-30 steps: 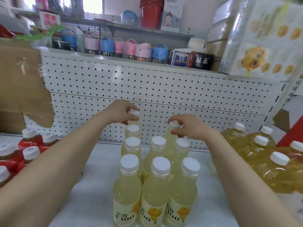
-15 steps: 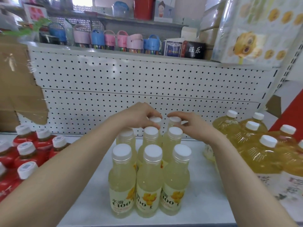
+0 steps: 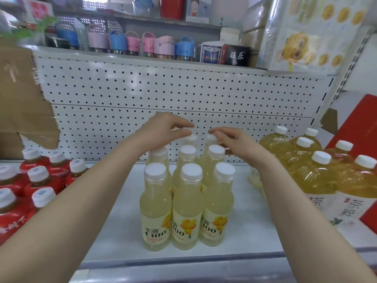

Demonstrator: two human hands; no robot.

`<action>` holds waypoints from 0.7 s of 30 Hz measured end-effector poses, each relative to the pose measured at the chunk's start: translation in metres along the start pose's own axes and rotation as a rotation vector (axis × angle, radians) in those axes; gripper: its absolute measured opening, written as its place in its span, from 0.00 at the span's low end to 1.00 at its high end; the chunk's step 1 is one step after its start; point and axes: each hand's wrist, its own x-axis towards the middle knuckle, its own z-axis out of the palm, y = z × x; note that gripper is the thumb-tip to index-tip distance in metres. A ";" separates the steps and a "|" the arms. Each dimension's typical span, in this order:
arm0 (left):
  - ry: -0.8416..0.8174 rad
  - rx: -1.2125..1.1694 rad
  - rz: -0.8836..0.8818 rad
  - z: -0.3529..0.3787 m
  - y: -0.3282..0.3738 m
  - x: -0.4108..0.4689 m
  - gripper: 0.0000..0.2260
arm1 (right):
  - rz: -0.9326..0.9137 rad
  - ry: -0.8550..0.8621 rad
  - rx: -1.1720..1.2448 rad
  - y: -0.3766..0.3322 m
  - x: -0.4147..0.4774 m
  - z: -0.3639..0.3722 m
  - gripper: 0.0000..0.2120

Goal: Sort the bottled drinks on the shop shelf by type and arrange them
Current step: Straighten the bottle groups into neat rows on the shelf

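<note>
Shop aisle, white pegboard back panel (image 3: pixel 163 88) behind a pale shelf (image 3: pixel 244 221). All positions noted against the block of pale yellow bottles (image 3: pixel 184 201) standing mid-shelf.

The block — white-capped, lemon-print labels reading "C100" — stands upright in three columns, bottles touching or nearly so. Front row of three sits near the shelf's front edge; rows behind reach back toward the pegboard. Rearmost row only partly visible: two caps show, the left column's far end is hidden by the left arm.

Left hand (image 3: pixel 163 127) hovers over the block's back left, fingers loosely spread and curved downward, gripping nothing. Whether the fingertips touch the back middle cap (image 3: pixel 190 137) cannot be told.

Right hand (image 3: pixel 234 139) sits over the block's back right, fingers slack and extended toward the left hand, holding nothing; fingertips lie at the back right cap (image 3: pixel 212 137), contact uncertain. The two hands are near each other, apart.

Left of the block, well apart: red-labelled bottles (image 3: pixel 38 180) with white caps, clustered at the shelf's left end. Right of the block: large amber bottles (image 3: pixel 318 176), white caps, standing in a group — the nearest partly behind the right forearm.

Above the block, on the upper shelf: a row of pink and blue lidded cups (image 3: pixel 132 43), a dark box with white characters (image 3: pixel 236 56), and wrapped packs printed with yellow fruit (image 3: pixel 306 37). Upper left of the block, a cardboard sheet (image 3: pixel 22 103) leans over the pegboard.
</note>
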 end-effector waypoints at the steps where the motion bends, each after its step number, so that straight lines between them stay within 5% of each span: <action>1: 0.034 -0.082 0.019 -0.004 0.005 -0.008 0.11 | 0.000 0.044 0.009 0.000 -0.003 0.002 0.14; 5: 0.075 -0.222 0.173 -0.010 0.028 -0.046 0.08 | -0.145 0.281 -0.181 -0.001 -0.036 0.017 0.18; 13: 0.198 -0.018 0.449 0.027 0.083 -0.086 0.12 | -0.394 0.805 -0.448 0.032 -0.143 -0.003 0.12; 18: 0.167 -0.032 0.470 0.079 0.128 -0.086 0.19 | -0.266 1.038 -0.525 0.069 -0.180 -0.086 0.14; 21: 0.103 -0.069 0.384 0.130 0.151 -0.076 0.27 | -0.081 1.029 -0.556 0.098 -0.173 -0.139 0.21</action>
